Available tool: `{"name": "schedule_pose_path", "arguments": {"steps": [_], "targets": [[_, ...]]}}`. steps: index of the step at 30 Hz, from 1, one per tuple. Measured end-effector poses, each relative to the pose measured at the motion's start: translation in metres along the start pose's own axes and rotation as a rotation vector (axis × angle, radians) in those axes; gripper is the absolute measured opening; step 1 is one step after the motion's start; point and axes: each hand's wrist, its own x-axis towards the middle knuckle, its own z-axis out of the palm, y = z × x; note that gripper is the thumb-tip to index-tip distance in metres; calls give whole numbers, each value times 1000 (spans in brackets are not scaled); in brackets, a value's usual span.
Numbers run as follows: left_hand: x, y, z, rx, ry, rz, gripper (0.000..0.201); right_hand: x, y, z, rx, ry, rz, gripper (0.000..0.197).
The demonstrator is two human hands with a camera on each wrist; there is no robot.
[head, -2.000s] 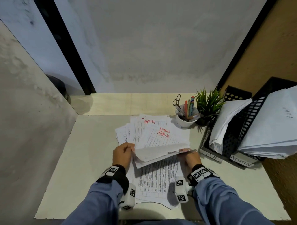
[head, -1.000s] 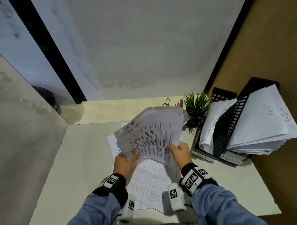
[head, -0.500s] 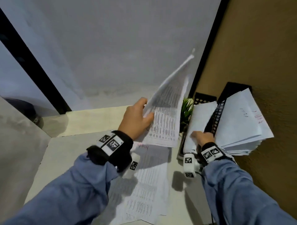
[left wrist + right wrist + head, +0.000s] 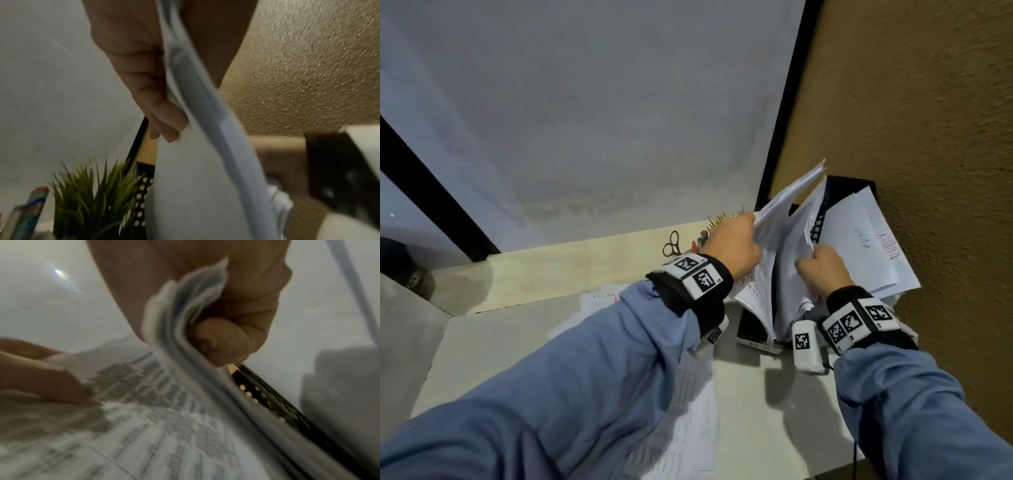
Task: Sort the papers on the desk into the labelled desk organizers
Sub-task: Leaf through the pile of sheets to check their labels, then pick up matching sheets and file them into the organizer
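My left hand (image 4: 751, 233) pinches a few printed sheets (image 4: 770, 246) upright at the left compartment of the black organizer (image 4: 840, 186). The wrist view shows its fingers (image 4: 164, 120) curled on the sheets (image 4: 197, 178). My right hand (image 4: 813, 255) grips the edge of the paper stack (image 4: 792, 284) standing in that compartment and holds it to the right. Its fingers (image 4: 222, 337) curl round the stack's edge (image 4: 185, 318), with the printed sheets (image 4: 154, 402) beside it. The right compartment holds papers (image 4: 866, 240) with red writing. More papers (image 4: 688, 428) lie on the desk under my left arm. The organizer's labels are hidden.
A small green plant (image 4: 92, 194) and a cup with pens (image 4: 30, 203) and scissors (image 4: 671, 244) stand just left of the organizer. A brown textured wall (image 4: 928, 137) runs close along its right side. The desk's front edge (image 4: 842, 466) is near.
My left hand carried the printed sheets right and down to the organizer's left compartment. My right hand moved up the stack there and now holds its edge aside.
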Motion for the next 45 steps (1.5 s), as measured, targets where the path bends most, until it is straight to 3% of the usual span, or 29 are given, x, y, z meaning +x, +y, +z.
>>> {"name": "schedule_pose_path", "arguments": {"steps": [5,7,10,13,18,20,22,25,28,32,35,37,39,41,43,45], "targets": [[17,9,37,-43,-73,-18,19,0,-24,-17,-68,-18,-65,15],[23,7,50,-92,-102,-57,23,0,-28,-15,-128,7,-92,8],[21,-4,70,-177,-193,-202,31,-3,-17,8,-204,-93,-46,34],[9,-17,87,-186,-261,-279,35,-7,2,32,-246,-197,26,46],[-3,-32,88,-374,-163,-287,39,-10,8,43,-196,-138,10,59],[-11,-40,78,-563,-91,-331,42,-17,3,43,-186,-42,-47,55],[-28,-58,68,-688,12,-363,32,-33,-3,43,-126,73,-144,44],[-67,-111,64,-625,147,-491,8,-68,-7,59,-13,103,-401,13],[-112,-177,66,-404,145,-745,13,-94,6,99,-36,-83,-510,15],[-167,-231,77,-127,-1,-1015,43,-100,35,156,-97,-360,-227,21],[-190,-242,83,-50,-23,-1057,49,-105,49,188,-40,-461,-28,29],[-198,-245,85,-24,-49,-1031,55,-113,50,202,28,-436,41,7],[-203,-247,89,0,-57,-1011,59,-115,51,212,31,-382,127,24],[-209,-247,93,12,-72,-997,58,-113,47,217,17,-267,236,16],[-213,-246,99,-18,-87,-985,51,-108,51,221,26,-188,322,34],[-216,-245,101,-98,-77,-996,43,-105,50,220,124,-171,336,28]]}}
